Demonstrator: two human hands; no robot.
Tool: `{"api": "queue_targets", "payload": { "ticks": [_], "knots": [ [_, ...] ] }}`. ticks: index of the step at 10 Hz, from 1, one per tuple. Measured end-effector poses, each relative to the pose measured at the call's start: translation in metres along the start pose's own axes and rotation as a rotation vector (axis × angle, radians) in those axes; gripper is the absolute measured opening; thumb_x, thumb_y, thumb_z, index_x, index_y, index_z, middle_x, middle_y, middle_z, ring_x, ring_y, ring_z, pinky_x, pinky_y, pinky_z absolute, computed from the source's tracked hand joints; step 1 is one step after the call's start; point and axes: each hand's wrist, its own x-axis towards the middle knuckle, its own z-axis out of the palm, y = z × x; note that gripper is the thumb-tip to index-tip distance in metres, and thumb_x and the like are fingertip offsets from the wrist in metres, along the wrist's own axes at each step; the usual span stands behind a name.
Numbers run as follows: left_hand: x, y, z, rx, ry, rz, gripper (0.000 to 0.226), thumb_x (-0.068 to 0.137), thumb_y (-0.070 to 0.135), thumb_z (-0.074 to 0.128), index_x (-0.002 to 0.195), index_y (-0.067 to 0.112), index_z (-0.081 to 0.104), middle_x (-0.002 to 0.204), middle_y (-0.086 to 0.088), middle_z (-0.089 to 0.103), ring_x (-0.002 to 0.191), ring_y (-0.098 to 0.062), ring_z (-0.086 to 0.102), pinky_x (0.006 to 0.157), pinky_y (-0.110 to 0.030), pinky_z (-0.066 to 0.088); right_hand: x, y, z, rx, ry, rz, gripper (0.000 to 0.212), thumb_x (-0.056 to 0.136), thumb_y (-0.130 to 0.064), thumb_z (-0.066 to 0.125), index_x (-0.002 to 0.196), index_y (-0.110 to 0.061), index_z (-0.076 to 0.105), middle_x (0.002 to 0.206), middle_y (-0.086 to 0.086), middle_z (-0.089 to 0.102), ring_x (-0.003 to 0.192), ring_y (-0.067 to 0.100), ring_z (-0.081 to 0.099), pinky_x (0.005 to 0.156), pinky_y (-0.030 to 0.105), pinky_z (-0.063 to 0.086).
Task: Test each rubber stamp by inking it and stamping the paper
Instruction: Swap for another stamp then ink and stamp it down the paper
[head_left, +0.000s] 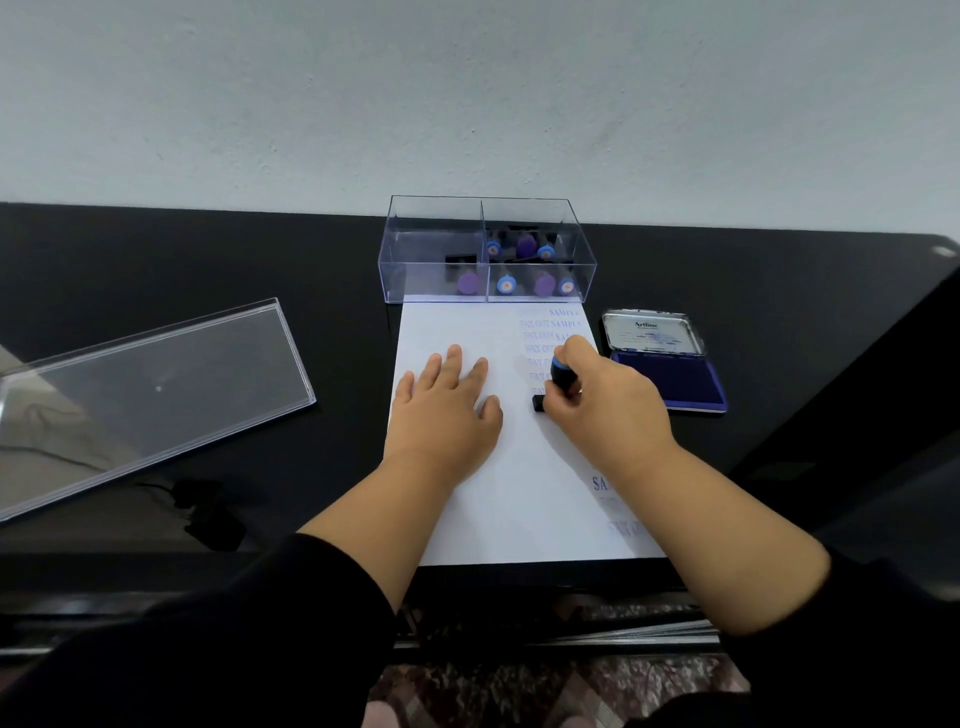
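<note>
Head view: the right hand (605, 395) grips a rubber stamp (560, 382) (blue-capped handle, black base), tilted, its base down on the white paper (519, 499) just below a column of blue imprints (550, 338). The left hand (444, 410) lies flat on the paper, fingers straight and spread, holding nothing. An open ink pad (667, 376) sits on the black table (208, 260) just right of the sheet. A clear divided box (485, 249) at the paper's far edge holds more stamps. Its clear lid (145, 395) lies well apart to the left.
</note>
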Motion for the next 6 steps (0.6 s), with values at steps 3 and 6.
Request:
{"api": "queue_targets", "payload": {
  "ticks": [3, 6],
  "knots": [
    [-0.0006, 0.0002, -0.0010, 0.001, 0.001, 0.001, 0.053, 0.101, 0.038, 0.022, 0.152, 0.031, 0.008, 0.160, 0.004, -0.006, 0.147, -0.013, -0.006, 0.117, -0.035, -0.006, -0.0068, -0.0012, 0.0005, 0.022, 0.012, 0.012, 0.012, 0.089, -0.020, 0.055, 0.098, -0.013, 0.052, 0.079, 0.005, 0.065, 0.069, 0.028, 0.057, 0.056, 0.034, 0.045],
    [-0.0006, 0.0010, -0.0012, 0.012, 0.006, -0.007, 0.053, 0.101, 0.037, 0.021, 0.152, 0.031, 0.009, 0.160, 0.004, -0.005, 0.147, -0.013, -0.006, 0.117, -0.035, -0.005, -0.0058, -0.0052, -0.0049, 0.102, -0.031, 0.064, 0.012, 0.090, -0.021, 0.054, 0.101, -0.016, 0.050, 0.082, 0.003, 0.063, 0.074, 0.026, 0.057, 0.061, 0.037, 0.049]
  ]
}}
